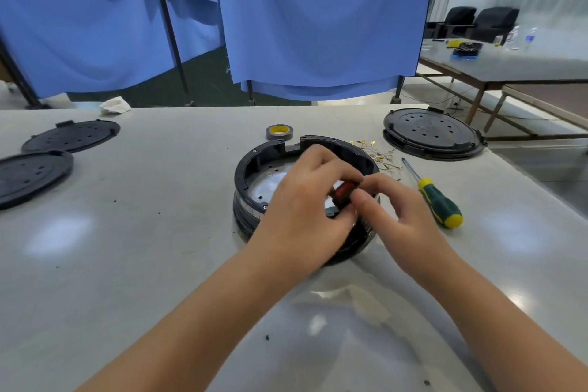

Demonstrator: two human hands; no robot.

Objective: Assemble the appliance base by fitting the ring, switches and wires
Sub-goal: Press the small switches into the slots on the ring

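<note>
A round black appliance base (254,165) stands open side up in the middle of the table, with a shiny metal plate inside and a notch in its far rim. Over its near right rim my left hand (305,200) and my right hand (401,216) both pinch a small red and black switch (345,192). The switch is partly hidden by my fingers and blurred. A tangle of thin wires with brass terminals (378,154) lies just behind the base on the right.
A green and yellow screwdriver (436,200) lies right of the base. A roll of tape (279,132) sits behind it. Black round covers lie at the far right (432,132) and at the left (71,135) (28,177). Blue curtains hang beyond the table.
</note>
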